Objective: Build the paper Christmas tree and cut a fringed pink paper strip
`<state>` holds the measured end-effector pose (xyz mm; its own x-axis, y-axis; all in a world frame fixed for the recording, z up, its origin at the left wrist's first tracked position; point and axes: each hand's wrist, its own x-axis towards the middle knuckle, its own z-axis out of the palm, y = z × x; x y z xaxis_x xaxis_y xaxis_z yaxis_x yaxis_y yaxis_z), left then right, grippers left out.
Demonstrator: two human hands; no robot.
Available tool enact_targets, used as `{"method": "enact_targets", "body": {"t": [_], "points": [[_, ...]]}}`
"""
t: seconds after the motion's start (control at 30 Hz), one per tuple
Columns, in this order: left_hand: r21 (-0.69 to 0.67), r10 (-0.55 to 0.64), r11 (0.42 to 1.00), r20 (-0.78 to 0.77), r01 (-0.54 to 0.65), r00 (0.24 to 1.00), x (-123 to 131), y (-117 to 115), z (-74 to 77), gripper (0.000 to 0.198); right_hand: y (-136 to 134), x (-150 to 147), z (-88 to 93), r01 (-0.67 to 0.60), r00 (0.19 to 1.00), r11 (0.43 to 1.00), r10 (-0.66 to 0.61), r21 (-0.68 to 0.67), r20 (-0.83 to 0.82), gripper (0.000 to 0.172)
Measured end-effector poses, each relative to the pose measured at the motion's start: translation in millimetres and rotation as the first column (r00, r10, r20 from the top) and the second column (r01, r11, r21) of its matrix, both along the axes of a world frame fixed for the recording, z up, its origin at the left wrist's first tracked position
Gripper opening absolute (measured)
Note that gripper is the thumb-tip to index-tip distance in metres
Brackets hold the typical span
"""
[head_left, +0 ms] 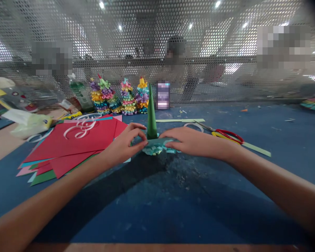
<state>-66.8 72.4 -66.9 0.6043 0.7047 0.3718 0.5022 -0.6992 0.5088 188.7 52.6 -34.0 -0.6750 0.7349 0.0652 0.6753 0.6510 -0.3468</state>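
Observation:
A tall green paper cone point(151, 115) stands upright on the blue table point(173, 196). Around its base runs a teal fringed paper strip point(157, 146). My left hand point(127, 141) pinches the strip at the cone's left side, fingers curled together. My right hand point(191, 141) presses the strip against the cone's right side, fingers wrapped toward the base. Both forearms reach in from the near edge.
A fan of red, pink and green paper sheets point(73, 143) lies left, with white paper curls on top. Red-handled scissors point(223, 133) and a green paper strip point(180, 120) lie right. Several finished colourful paper trees point(120, 96) stand before the perforated metal screen point(225, 52). People sit behind the screen.

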Motion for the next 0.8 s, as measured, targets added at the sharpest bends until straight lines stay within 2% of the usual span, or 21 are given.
{"method": "enact_targets", "body": {"t": [0.17, 0.3, 0.4, 0.6, 0.8], "points": [[-0.080, 0.036, 0.996, -0.012, -0.037, 0.999, 1.1, -0.9, 3.3, 0.021, 6.6, 5.8, -1.2, 0.030, 0.993, 0.999, -0.034, -0.036, -0.116, 0.042], [-0.084, 0.047, 0.995, -0.023, -0.049, 0.999, -0.1, -0.2, 2.1, 0.021, 15.1, 14.4, -1.3, 0.072, 0.987, 0.995, -0.082, -0.071, -0.142, 0.028], [-0.082, 0.047, 0.995, -0.020, -0.048, 0.999, -1.1, 2.3, 0.6, 0.021, 19.8, 16.7, -4.6, 0.079, 0.982, 0.997, -0.082, -0.028, -0.172, 0.024], [-0.087, 0.046, 0.995, -0.035, -0.049, 0.998, 0.4, 3.0, 1.3, 0.026, 23.6, 8.5, -21.0, 0.091, 0.955, 0.995, -0.078, 0.030, -0.286, 0.028], [-0.087, 0.020, 0.996, -0.036, -0.023, 0.999, 0.6, 1.5, 2.7, 0.018, 26.5, 4.4, -34.3, 0.057, 0.930, 0.994, -0.018, 0.096, -0.367, 0.027]]}}
